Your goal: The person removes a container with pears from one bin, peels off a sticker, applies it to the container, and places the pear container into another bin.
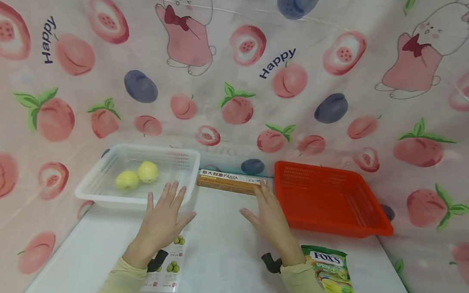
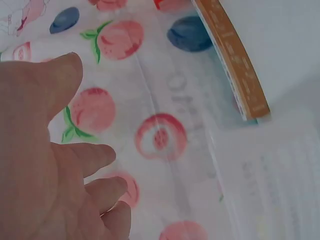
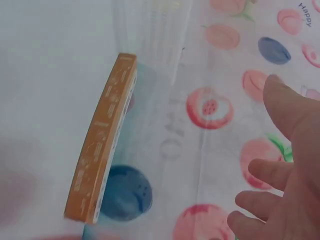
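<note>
Two empty hands, fingers spread, between a white basket and a red one

The left hand [image 1: 163, 220] hangs with fingers straight and fanned, gripping nothing, before the near wall of the white plastic basket [image 1: 108, 197]; the right hand [image 1: 271, 214] likewise holds nothing, its fingers extended and thumb apart, in front of the pasta box [image 1: 226, 183]. The box lies at the back of the white table [image 1: 223, 258], between that basket and the red plastic basket [image 1: 332, 229], probably set there to use the gap along the patterned cloth [image 1: 219, 141]; the white basket's raised walls presumably keep its two yellow apples [image 1: 137, 176] from rolling; the spread fingers look more like a pause than a grasp.

In the head view the right fingertips overlap the box, as though touching; the right wrist view shows a clear space between them; the left wrist view likewise parts the left fingers from the white basket. Only the head view gives the apples, the readable PASTA label, the FOX'S candy bag [image 1: 331, 275] partly behind the right sleeve, and the fruit-printed sheet [image 1: 172, 273] partly under the left forearm.
</note>
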### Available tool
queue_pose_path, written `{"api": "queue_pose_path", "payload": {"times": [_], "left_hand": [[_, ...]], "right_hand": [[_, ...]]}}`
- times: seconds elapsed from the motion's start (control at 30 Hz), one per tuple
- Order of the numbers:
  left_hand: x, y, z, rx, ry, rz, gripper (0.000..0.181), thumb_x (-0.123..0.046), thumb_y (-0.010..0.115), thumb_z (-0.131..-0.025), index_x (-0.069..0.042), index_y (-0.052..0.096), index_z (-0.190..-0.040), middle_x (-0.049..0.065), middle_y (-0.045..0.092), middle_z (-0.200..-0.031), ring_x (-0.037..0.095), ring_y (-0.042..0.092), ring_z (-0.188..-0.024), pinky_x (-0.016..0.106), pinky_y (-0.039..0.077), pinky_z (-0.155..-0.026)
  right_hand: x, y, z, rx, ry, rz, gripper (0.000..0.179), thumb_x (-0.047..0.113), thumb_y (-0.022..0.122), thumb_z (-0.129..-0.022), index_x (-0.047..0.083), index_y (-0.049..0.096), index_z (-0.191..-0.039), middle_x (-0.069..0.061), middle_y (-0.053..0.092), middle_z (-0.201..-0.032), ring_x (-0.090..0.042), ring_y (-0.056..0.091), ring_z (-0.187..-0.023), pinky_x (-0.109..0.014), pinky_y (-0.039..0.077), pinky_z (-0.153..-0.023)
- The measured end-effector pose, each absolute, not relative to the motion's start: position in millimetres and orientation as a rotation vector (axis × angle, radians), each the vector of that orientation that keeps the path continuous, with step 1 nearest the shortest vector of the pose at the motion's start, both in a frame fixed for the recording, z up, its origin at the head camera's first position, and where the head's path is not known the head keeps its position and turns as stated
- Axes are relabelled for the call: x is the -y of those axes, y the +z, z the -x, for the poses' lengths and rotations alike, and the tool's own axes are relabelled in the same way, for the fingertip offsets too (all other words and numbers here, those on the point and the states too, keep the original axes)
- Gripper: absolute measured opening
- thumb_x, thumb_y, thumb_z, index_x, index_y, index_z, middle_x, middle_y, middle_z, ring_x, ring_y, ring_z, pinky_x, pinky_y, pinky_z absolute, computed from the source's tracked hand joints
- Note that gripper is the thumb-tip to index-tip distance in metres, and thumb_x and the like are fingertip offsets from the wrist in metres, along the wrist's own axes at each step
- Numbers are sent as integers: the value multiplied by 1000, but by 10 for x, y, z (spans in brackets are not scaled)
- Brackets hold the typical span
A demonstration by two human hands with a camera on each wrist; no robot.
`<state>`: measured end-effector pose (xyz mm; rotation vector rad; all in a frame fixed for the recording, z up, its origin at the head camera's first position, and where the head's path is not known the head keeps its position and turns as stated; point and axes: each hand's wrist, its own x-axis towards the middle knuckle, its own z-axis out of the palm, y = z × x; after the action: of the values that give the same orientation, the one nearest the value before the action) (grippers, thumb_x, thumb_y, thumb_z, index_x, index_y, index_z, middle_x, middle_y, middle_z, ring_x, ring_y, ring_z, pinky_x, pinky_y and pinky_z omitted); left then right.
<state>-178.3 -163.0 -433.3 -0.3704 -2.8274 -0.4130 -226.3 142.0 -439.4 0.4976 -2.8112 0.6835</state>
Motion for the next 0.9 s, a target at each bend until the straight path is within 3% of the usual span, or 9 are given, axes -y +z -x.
{"api": "queue_pose_path", "payload": {"times": [0.23,0.43,0.7,0.8,0.9], "left_hand": [[2115,-4326,1606,2824,-415,294,78,-54,48,-99,-2,27,-153,22,15,-158,38,7,-145,69,-5,-107],[2495,-4375,1439,2790,-406,206,77,-51,51,-98,1,29,-152,25,16,-157,37,4,-146,67,-12,-106],[2906,-4470,1262,2755,-441,95,78,-45,56,-97,5,28,-150,30,17,-155,43,5,-144,69,-12,-104],[3033,-4514,1216,2713,-536,58,79,-37,61,-96,9,23,-149,34,16,-153,45,6,-143,67,-5,-107],[3146,-4542,1192,2666,-616,23,82,-28,65,-95,12,18,-149,37,16,-150,53,18,-137,68,15,-106]], "right_hand": [[-1006,-4288,2425,2775,917,-610,75,53,62,-92,21,33,-154,-4,18,-161,-30,28,-141,-60,35,-102],[-690,-4276,2570,2656,1008,-744,66,42,63,-95,13,39,-149,-11,36,-153,-27,35,-138,-51,33,-108],[-275,-4241,2726,2607,1130,-884,65,40,60,-97,6,38,-149,-12,40,-150,-27,35,-138,-48,31,-110],[-96,-4215,2768,2631,1193,-905,67,43,58,-98,6,36,-150,-11,40,-150,-27,36,-137,-48,32,-109],[74,-4178,2798,2642,1249,-942,69,44,57,-98,6,34,-151,-12,40,-149,-28,41,-133,-46,38,-105]]}}
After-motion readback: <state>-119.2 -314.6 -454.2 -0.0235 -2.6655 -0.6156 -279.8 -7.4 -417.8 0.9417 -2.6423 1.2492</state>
